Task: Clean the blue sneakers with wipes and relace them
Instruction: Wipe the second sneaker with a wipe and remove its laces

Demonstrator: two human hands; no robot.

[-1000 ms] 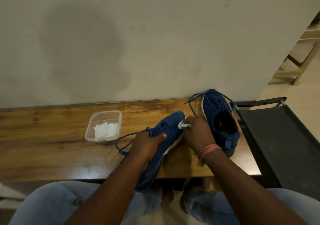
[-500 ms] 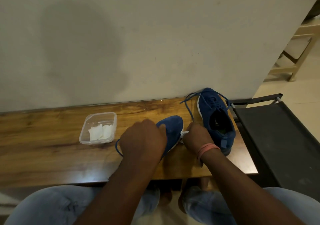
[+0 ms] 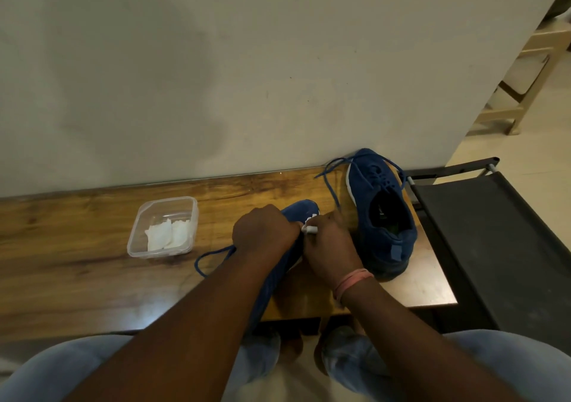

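Head view: left hand grips the near sneaker while right hand pinches a wipe against its toe; wiping step, next likely firmer strokes along the sole edge.

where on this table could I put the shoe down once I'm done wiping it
Bare wood lies left of the plastic tub, and along the near edge of the table below the tub and the loose lace. The right end is crowded: the second sneaker stands there, both hands beside it.
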